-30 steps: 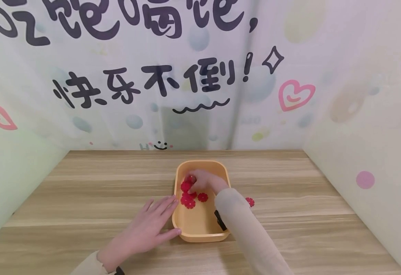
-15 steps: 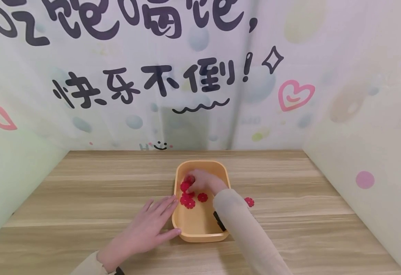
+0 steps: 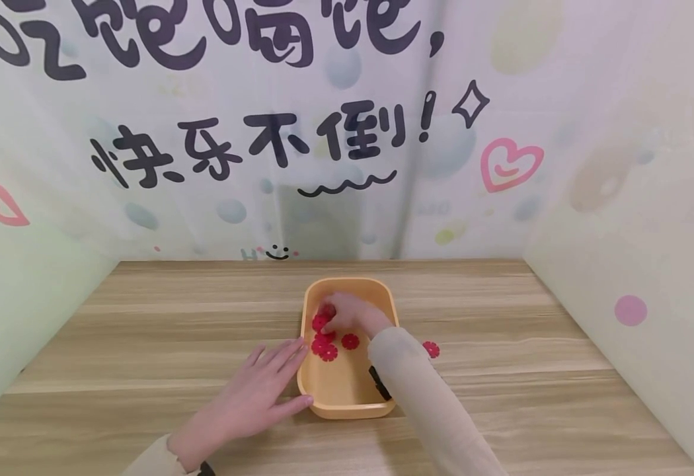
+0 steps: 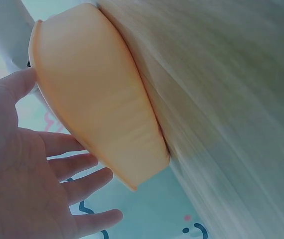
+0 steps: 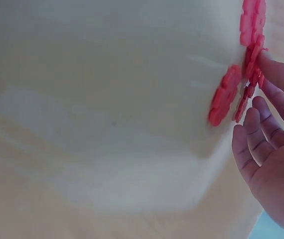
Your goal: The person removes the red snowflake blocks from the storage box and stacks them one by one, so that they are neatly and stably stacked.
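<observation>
Picking up a red piece (image 5: 254,56) appears to be the present step: inside the tray (image 3: 347,391), the right hand (image 3: 351,313) pinches it between thumb and finger. The left hand (image 3: 258,391), fingers straight, touches the tray. Next, lifting seems needed.

Far side, facing me: a pale printed backdrop (image 3: 317,228) with two rows of bold dark lettering, an upper row (image 3: 284,39) cut by the top of my view and a lower row (image 3: 271,119). Right of the lower row I log a four-pointed star outline (image 3: 471,104) and below it a pink heart outline (image 3: 510,165). Under the lettering: a wavy line (image 3: 347,185), then a small smiley (image 3: 277,254) near the table edge. Far left: a second pink heart (image 3: 2,203). Right wall (image 3: 603,264): one purple dot (image 3: 630,311). Table (image 3: 162,344): wood grain running left to right.
</observation>
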`<action>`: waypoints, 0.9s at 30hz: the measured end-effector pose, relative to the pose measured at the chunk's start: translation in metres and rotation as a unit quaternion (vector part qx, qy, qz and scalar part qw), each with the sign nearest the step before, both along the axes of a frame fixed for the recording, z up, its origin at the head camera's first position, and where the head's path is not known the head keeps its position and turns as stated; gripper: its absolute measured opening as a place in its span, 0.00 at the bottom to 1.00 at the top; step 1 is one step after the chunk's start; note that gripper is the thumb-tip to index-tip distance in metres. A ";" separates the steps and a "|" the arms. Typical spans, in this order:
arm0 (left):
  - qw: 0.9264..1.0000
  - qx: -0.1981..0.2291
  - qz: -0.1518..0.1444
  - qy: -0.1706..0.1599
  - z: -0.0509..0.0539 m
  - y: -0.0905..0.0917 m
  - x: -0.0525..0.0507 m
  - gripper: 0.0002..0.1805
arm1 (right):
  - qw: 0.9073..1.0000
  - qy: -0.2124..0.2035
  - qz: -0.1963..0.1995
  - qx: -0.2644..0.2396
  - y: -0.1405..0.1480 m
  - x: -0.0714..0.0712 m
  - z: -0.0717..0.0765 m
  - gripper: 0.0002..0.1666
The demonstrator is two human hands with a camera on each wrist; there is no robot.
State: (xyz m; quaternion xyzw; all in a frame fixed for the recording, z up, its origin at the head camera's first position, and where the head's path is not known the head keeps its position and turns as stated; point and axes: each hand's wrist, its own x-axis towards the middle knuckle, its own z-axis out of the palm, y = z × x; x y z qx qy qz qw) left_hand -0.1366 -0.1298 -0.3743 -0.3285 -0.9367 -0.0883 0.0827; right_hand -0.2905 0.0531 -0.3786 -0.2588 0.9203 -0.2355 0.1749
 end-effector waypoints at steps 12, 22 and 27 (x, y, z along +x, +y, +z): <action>1.000 0.002 -0.003 0.007 -0.002 0.000 -0.001 0.40 | 0.996 0.073 0.026 0.035 0.009 -0.006 0.037 0.16; 1.000 -0.002 0.003 -0.005 0.000 0.000 -0.001 0.40 | 0.989 0.115 0.064 0.061 0.022 -0.001 0.066 0.16; 1.000 -0.004 0.003 -0.006 0.001 0.001 0.000 0.41 | 0.983 0.144 0.105 0.052 0.031 0.005 0.069 0.16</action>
